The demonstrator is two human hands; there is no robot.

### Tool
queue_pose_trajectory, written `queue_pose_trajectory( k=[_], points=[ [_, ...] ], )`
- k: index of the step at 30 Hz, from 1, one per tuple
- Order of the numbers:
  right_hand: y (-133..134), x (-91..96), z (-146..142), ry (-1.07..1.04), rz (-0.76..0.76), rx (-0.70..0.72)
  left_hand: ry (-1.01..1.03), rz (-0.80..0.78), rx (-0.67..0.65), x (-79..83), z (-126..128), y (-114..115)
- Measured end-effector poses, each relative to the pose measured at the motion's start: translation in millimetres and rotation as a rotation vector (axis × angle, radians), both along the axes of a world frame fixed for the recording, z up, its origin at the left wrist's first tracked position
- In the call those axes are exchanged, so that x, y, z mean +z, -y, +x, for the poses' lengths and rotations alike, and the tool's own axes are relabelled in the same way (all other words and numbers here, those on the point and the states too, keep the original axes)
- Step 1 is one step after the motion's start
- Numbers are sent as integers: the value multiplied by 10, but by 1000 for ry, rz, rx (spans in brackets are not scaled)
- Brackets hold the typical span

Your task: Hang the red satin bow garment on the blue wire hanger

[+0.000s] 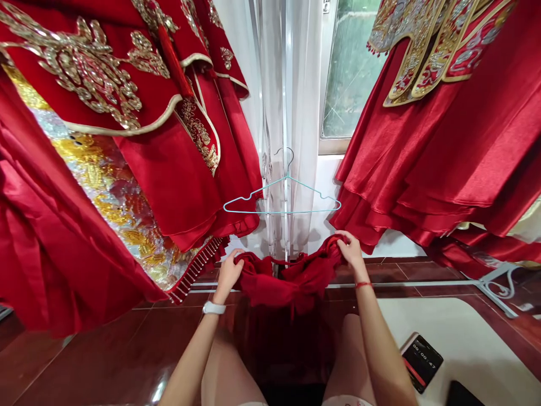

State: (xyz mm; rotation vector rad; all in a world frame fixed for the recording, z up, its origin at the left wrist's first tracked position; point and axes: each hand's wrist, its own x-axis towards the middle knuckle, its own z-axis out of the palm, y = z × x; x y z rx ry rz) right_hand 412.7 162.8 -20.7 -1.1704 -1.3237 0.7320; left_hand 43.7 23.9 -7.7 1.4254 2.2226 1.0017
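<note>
A bunched red garment is stretched between both my hands, its lower part hanging down between my knees. My left hand, with a white watch on the wrist, is closed on the garment's left end. My right hand, with a red string at the wrist, grips the right end. Just above the garment a pale blue wire hanger hangs bare in front of a sheer white curtain.
Red embroidered robes with gold trim hang on the left and on the right. A window is behind the curtain. A phone showing a timer lies on a white surface at lower right. The floor has dark red tiles.
</note>
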Motion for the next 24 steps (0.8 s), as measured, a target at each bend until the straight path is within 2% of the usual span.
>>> queue_pose_trajectory(
  k=[3,5,8,11,14,16,18,20,21,24],
  points=[
    [342,-193,-173,-139,-44,-61,-124,-154,-62,-223,105,146],
    [510,-236,-299,-188,-51,-86,-201,-220,-93,-338,146,203],
    [634,-180,-426,-179,0,-79,-319,-335,-130,-437,150,239],
    [660,-70,-452,-120,48,-71,-429,-433,-180,-454,106,240],
    [674,3,-432,-87,83,-92,-419,-412,-155,-422,64,211],
    [695,21,-427,-84,92,-106,-186,-278,-54,-389,54,165],
    [718,27,-434,-88,95,-119,254,-111,78,-349,62,100],
    [734,35,-448,-98,95,-128,643,-11,159,-302,80,25],
    [738,42,-454,-102,94,-131,768,5,170,-273,90,-12],
    [719,82,-455,-94,88,-138,962,3,142,-144,101,-113]
  ],
)
